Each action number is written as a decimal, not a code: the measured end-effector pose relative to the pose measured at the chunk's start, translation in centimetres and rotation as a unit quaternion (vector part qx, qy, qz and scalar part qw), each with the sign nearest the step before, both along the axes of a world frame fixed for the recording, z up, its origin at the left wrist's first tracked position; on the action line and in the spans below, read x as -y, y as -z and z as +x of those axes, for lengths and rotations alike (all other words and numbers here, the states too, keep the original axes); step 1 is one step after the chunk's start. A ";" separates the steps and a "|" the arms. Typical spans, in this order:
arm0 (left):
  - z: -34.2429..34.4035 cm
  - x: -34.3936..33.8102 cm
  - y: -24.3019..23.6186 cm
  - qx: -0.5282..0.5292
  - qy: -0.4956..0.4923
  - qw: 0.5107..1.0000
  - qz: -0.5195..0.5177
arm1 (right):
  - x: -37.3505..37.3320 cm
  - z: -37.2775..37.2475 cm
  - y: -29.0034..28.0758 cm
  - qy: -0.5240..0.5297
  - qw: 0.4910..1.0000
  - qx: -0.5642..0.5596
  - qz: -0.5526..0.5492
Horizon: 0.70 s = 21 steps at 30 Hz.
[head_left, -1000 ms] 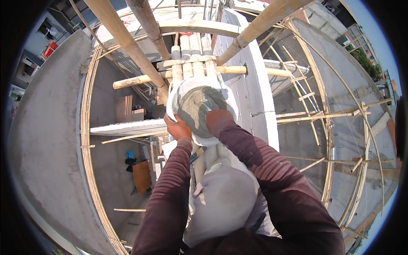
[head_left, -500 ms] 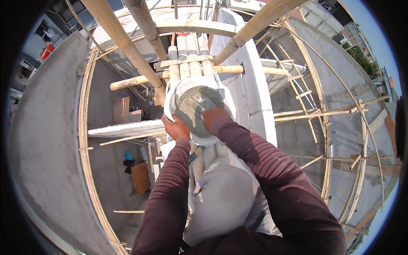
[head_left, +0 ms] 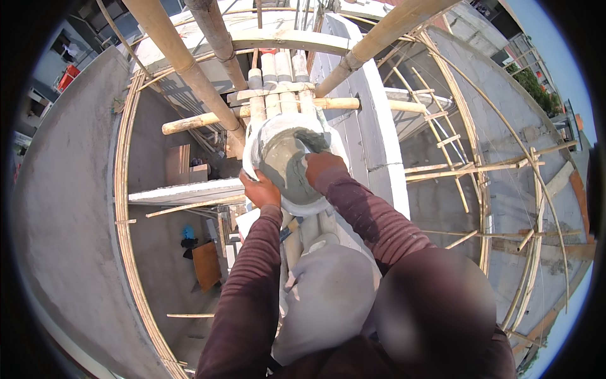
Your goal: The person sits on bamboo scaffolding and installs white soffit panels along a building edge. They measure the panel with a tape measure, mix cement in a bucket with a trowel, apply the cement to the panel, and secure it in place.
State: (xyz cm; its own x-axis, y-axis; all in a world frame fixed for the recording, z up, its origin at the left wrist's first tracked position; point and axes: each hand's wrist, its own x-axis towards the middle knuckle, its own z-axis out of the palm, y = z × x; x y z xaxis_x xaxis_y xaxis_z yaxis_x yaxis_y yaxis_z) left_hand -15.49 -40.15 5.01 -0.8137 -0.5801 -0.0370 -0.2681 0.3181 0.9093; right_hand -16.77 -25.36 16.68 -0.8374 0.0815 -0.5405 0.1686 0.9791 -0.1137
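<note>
A white bucket (head_left: 250, 151) holds grey wet mortar (head_left: 284, 177) and rests on bamboo poles lashed together (head_left: 271, 101). My left hand (head_left: 259, 189) grips the bucket's left rim, fingers curled over it. On the right side of the bucket, my right hand (head_left: 323, 169) is closed round what looks like a trowel, its blade (head_left: 309, 148) partly in the mortar and its handle hidden by my fingers.
Upright bamboo poles (head_left: 177, 57) rise either side of the bucket, with a crossbeam (head_left: 290, 39) behind. A white block wall (head_left: 379, 158) runs close on the right. Bamboo scaffolding (head_left: 457, 139) surrounds lower levels with grey walls, a brown board (head_left: 206, 265) and a blue object (head_left: 188, 232).
My right hand and the tool have shifted slightly up and to the right within the bucket, and the mortar's surface looks different. My left hand stays on the rim.
</note>
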 end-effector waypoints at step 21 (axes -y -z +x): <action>-0.3 0.1 0.1 0.010 -0.013 1.000 -0.007 | 2.0 0.2 0.6 -0.150 0.986 0.045 0.056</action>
